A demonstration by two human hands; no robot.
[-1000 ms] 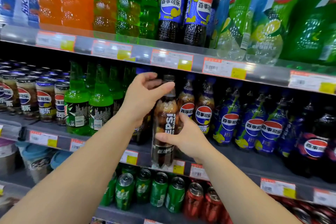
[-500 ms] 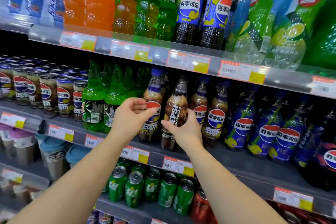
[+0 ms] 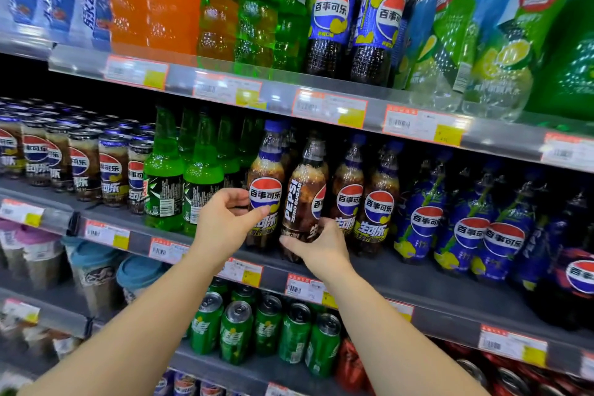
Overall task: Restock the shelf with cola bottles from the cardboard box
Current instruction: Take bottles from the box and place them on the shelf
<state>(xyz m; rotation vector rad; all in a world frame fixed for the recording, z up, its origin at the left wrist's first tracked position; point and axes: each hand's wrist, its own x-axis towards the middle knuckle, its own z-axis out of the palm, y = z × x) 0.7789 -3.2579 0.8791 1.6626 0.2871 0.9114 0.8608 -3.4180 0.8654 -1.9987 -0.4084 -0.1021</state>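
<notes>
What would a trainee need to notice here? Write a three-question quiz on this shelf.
1. True or false: the right hand touches the cola bottle with the sideways label.
2. Which stands directly left of the left hand? A) green bottles B) red cans C) orange bottles
3. Fill in: the green cans sit on the shelf ___ the cola bottles.

Key: 1 true; 2 A; 3 below.

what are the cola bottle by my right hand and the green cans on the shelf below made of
The cola bottle looks like clear glossy plastic: dark liquid and bubbles show through its wall, under a printed wrap label. The green cans look like painted metal, probably aluminium: bare silver tops with pull tabs. The right hand grips the bottle's base.
</notes>
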